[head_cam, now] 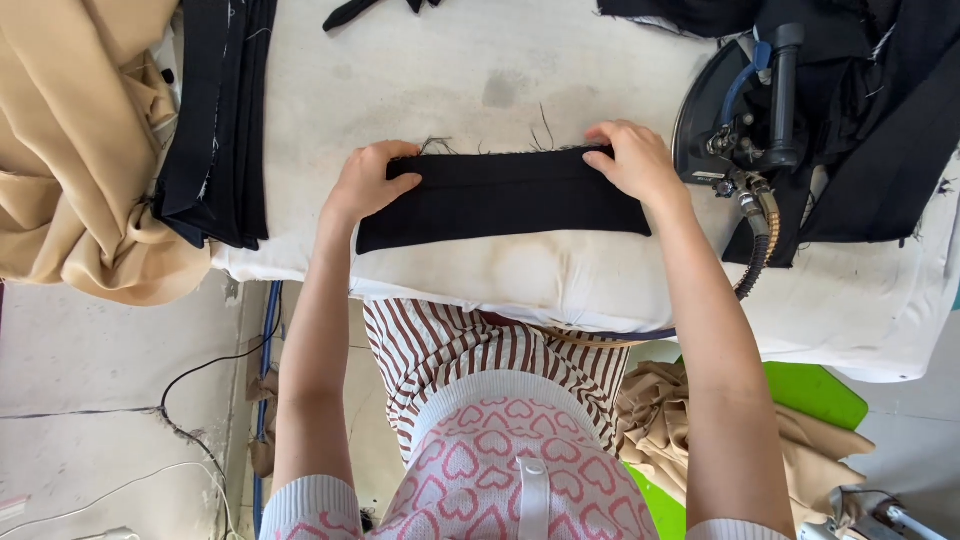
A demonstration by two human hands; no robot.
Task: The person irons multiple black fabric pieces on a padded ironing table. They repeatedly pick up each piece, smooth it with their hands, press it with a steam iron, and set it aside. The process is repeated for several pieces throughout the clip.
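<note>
Dark folded fabric strip (500, 200) lies near the padded pressing table's (560, 280) front edge — left hand (365, 182) and right hand (632, 160) pin its ends, fingers curled over the frayed top fold to keep it flat. Steam iron (745, 120) parked right.

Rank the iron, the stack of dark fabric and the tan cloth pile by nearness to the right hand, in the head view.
1. iron, just right of the right hand.
2. stack of dark fabric, far left on the padded table.
3. tan cloth pile, at the left edge.
</note>
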